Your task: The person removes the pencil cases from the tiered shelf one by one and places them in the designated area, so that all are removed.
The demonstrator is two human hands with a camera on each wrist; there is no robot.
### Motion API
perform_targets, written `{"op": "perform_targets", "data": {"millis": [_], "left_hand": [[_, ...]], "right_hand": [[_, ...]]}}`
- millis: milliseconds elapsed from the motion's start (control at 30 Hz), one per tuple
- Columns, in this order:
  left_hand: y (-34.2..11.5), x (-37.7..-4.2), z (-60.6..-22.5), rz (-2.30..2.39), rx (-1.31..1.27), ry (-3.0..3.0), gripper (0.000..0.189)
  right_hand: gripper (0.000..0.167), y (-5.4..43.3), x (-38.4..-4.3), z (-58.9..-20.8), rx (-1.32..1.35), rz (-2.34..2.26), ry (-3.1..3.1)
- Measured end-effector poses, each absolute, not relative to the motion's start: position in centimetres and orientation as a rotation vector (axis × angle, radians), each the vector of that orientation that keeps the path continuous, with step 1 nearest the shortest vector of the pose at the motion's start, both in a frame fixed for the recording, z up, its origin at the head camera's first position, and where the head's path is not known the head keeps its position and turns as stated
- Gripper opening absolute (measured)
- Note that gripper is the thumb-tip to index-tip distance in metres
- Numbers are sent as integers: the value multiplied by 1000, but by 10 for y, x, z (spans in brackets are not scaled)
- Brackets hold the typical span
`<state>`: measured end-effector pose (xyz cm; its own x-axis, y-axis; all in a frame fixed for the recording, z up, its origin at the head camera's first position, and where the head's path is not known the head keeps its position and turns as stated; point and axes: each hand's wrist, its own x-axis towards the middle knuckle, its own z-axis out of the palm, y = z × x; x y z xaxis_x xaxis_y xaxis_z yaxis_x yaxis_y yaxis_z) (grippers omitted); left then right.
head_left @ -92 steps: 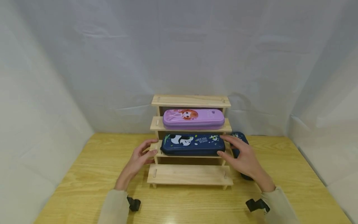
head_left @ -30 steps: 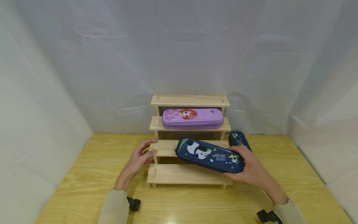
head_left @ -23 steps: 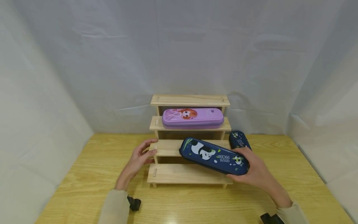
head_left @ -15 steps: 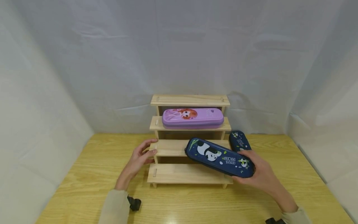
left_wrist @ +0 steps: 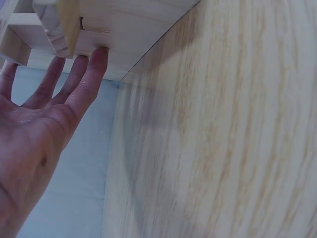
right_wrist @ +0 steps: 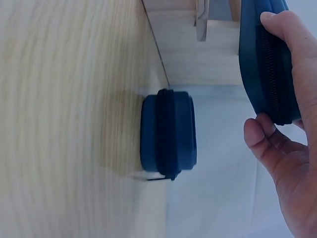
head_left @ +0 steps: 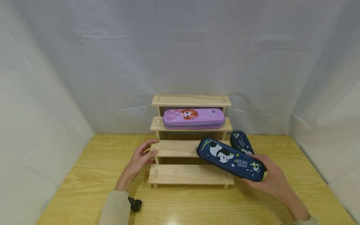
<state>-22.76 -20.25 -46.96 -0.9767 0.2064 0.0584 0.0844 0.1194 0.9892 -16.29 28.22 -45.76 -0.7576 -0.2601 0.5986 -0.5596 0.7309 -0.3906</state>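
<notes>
My right hand (head_left: pixel 274 179) grips the right end of a navy pencil case (head_left: pixel 229 159) with a panda print, thumb on the near side and fingers beyond. The case slants across the right end of the wooden tiered shelf (head_left: pixel 191 173), its zipped end facing the right wrist view. At the shelf's left side my left hand (head_left: pixel 140 157) touches the second tier from the bottom. Its fingers (left_wrist: pixel 84 91) reach nearly straight to the side panel in the left wrist view. A purple pencil case (head_left: pixel 194 118) with a girl print lies on the tier above.
Another navy panda pencil case (right_wrist: pixel 168 134) lies on the wooden table (head_left: pixel 180 206), right of the shelf, partly hidden in the head view by the held one. A pale cloth backdrop (head_left: pixel 191 56) surrounds the table's back and sides.
My right hand has lifted the navy pencil case off the second tier and carried it right and toward me, turning it aslant. My left hand stays at the shelf's side.
</notes>
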Motion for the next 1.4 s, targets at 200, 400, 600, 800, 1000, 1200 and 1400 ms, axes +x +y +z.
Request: {"op": "perform_targets", "data": {"millis": [200, 400, 600, 800, 1000, 1200, 1400], "left_hand": [[-202, -227, -469, 2003, 293, 2279, 47], [-202, -227, -469, 1996, 295, 2281, 47], [-202, -227, -469, 2001, 293, 2276, 47], [-202, -227, -469, 2006, 290, 2268, 47], [-202, -227, -468, 2006, 285, 2271, 47], [-202, -226, -468, 2010, 283, 2272, 47], [-202, -226, -467, 2013, 284, 2269, 47]], "right_hand": [[92, 293, -159, -460, 583, 811, -2397], [94, 306, -152, -462, 562, 842, -2372], [93, 316, -142, -465, 465, 877, -2366], [92, 325, -135, -465, 374, 872, -2384], [90, 332, -131, -464, 281, 888, -2396], [89, 340, -130, -466, 237, 881, -2378], [86, 347, -133, -467, 154, 850, -2380]]}}
